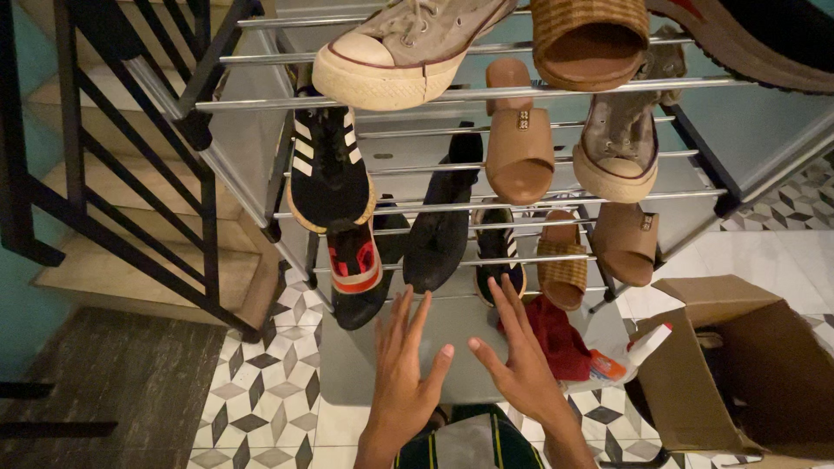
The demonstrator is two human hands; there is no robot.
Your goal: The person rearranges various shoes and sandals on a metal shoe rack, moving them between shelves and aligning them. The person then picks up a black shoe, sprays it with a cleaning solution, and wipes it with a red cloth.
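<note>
My left hand [402, 373] and my right hand [516, 358] reach forward side by side, fingers spread, holding nothing. They hover just below the bottom rail of a metal shoe rack [452, 97]. Closest above the left hand are a black slip-on shoe [441, 227] and a black and red sneaker [354, 271]. A black striped sneaker [498, 252] hangs just above the right hand. Next to the right hand lies a red cloth [556, 337] on the grey base of the rack.
The rack also carries a white canvas sneaker [401, 52], tan slides [519, 137], woven sandals [589, 39] and a black striped sneaker [326, 169]. An open cardboard box [738, 365] sits at the right, a tube [627, 354] beside it. A staircase with black railing [130, 174] stands left.
</note>
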